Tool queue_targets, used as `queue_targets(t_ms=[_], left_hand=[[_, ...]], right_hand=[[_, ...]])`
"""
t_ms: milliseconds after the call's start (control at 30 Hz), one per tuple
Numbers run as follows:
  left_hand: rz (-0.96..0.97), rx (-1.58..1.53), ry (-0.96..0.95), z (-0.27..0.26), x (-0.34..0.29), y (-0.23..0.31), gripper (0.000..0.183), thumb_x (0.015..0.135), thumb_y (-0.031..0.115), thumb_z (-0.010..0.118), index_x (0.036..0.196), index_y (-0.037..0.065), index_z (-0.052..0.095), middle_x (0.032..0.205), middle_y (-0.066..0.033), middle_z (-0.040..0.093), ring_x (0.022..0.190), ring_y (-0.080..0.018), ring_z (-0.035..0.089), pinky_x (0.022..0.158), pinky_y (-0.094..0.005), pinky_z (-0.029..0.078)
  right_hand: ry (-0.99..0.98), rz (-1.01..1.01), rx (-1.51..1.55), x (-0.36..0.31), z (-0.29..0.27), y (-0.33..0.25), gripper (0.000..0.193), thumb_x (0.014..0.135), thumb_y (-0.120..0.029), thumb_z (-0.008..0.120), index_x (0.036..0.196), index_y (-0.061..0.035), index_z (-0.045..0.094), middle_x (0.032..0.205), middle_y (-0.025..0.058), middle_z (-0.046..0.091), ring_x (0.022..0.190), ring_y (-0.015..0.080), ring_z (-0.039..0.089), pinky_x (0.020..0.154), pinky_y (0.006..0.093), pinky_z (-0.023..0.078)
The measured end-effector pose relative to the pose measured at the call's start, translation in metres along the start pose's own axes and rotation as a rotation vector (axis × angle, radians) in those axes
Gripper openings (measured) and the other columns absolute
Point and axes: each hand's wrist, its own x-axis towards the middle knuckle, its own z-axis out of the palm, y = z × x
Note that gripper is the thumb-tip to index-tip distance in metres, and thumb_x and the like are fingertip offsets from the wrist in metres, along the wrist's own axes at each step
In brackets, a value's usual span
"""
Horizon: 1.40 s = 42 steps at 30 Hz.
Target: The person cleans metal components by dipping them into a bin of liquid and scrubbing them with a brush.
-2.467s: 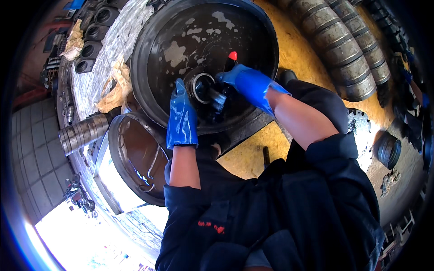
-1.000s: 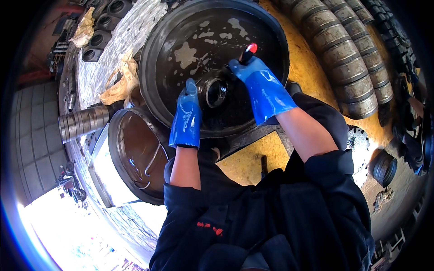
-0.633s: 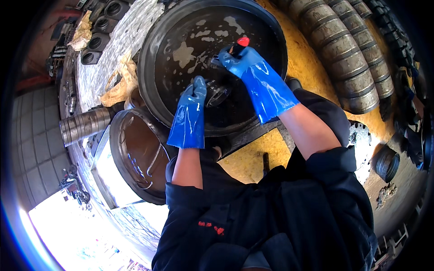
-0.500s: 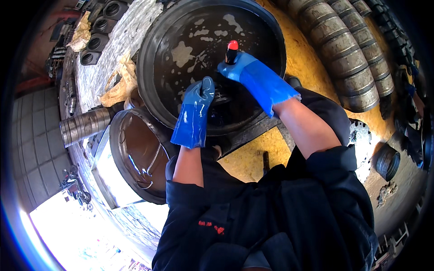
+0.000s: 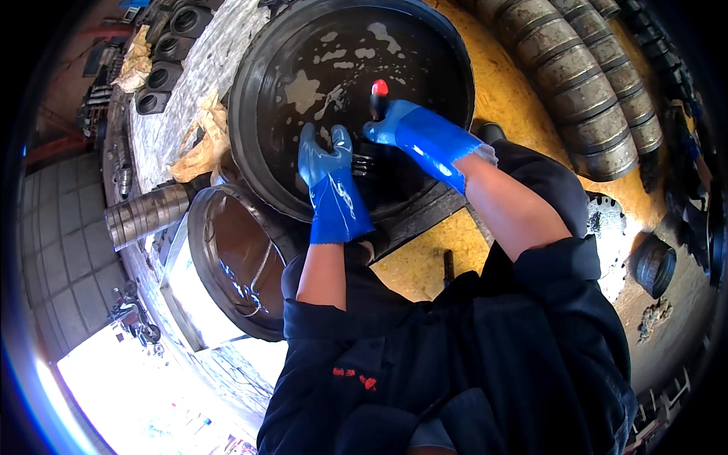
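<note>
My right hand [image 5: 388, 127], in a blue rubber glove, is wrapped round the handle of a tool with a black and red handle [image 5: 380, 89]. The tool's working end is hidden under the glove. My left hand [image 5: 322, 159], gloved in the same blue, is over the dark liquid, its thumb and fingers apart and nothing seen between them. A small shiny ringed metal part [image 5: 364, 165] sits between the hands, partly lost in shadow. Both hands are within a wide round black basin [image 5: 254, 163] holding dark liquid with pale foam patches.
A square metal can [image 5: 199, 265] with brown liquid stands at the basin's lower left, beside a ribbed metal cylinder [image 5: 148, 214]. Crumpled brown paper [image 5: 206, 140] lies left of the basin. Stacked metal rings [image 5: 584, 98] line the right side. A black ring [image 5: 654, 267] lies lower right.
My left hand has shifted slightly left and up, its thumb and fingers spreading and the ringed part showing more. My right hand and the tool have moved a little left and down.
</note>
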Motion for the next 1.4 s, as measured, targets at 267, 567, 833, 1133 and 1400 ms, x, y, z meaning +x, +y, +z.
queue_targets(t_ms=[267,567,833,1133,1400], left_hand=[[-0.125,-0.055,-0.106,-0.015,-0.013,-0.024,0.067,0.085,0.042,0.070,0.122,-0.013,0.056,0.114,-0.0262,0.064,0.105,-0.0322,0.063,0.096,-0.0384,0.047],[-0.195,-0.255,-0.071,-0.021,-0.016,-0.030,0.058,0.094,0.042,0.060,0.112,-0.013,0.062,0.098,-0.0229,0.069,0.092,-0.0277,0.065,0.086,-0.0370,0.049],[-0.197,0.156,-0.191,-0.044,-0.023,0.008,0.069,0.087,0.047,0.067,0.114,-0.016,0.058,0.108,-0.0351,0.063,0.105,-0.0432,0.062,0.093,-0.0434,0.048],[-0.267,-0.536,-0.434,-0.071,-0.052,0.022,0.036,0.098,0.013,0.045,0.126,-0.006,0.056,0.127,-0.0274,0.058,0.123,-0.0365,0.054,0.105,-0.0375,0.040],[-0.170,-0.414,-0.592,-0.063,-0.017,-0.015,0.036,0.100,0.007,0.040,0.131,-0.003,0.055,0.129,-0.0209,0.060,0.122,-0.0277,0.057,0.103,-0.0346,0.043]], right_hand=[[0.208,0.180,-0.143,0.004,0.008,0.009,0.046,0.082,-0.040,0.069,0.113,-0.0056,0.068,0.108,0.0196,0.069,0.102,0.0350,0.066,0.092,0.0397,0.050],[0.246,-0.611,-0.011,-0.058,0.009,0.001,0.031,0.099,-0.020,0.047,0.119,-0.0083,0.067,0.108,0.0188,0.070,0.097,0.0285,0.067,0.086,0.0328,0.050],[-0.088,-0.029,0.124,-0.034,-0.008,0.025,0.045,0.075,-0.041,0.071,0.105,-0.0065,0.070,0.102,0.0169,0.071,0.092,0.0272,0.067,0.084,0.0369,0.050],[0.198,0.163,-0.224,-0.015,0.013,0.014,0.042,0.084,-0.039,0.068,0.118,-0.0141,0.067,0.110,0.0131,0.070,0.106,0.0309,0.066,0.091,0.0392,0.051],[0.175,0.056,0.171,0.019,0.007,0.023,0.039,0.082,-0.037,0.069,0.107,-0.0082,0.069,0.101,0.0167,0.070,0.095,0.0311,0.068,0.087,0.0366,0.051]])
